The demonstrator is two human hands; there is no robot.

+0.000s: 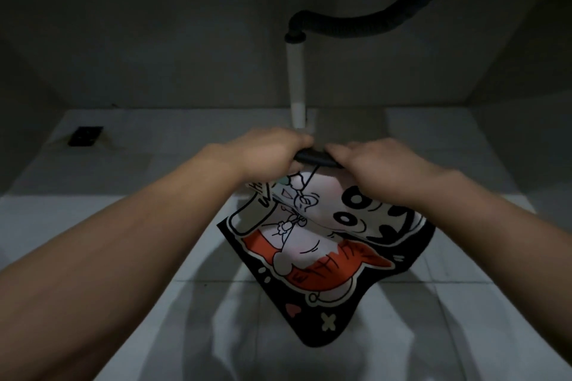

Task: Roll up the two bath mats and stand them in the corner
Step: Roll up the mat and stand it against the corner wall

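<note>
One bath mat (312, 244) lies on the pale tiled floor, black-edged with a white, orange and black cartoon print. Its far end is curled into a short dark roll. My left hand (269, 148) grips the left side of that roll, fingers closed over it. On the right side of the roll sits my right hand (368, 158), also closed on it. The near part of the mat hangs crumpled and tilted toward me. A second mat is not in sight.
A white drain pipe (295, 83) rises from the floor just beyond my hands and joins a black corrugated hose (356, 26) curving up right. A dark square floor drain (85, 135) sits at the left. Grey walls close in behind and at both sides.
</note>
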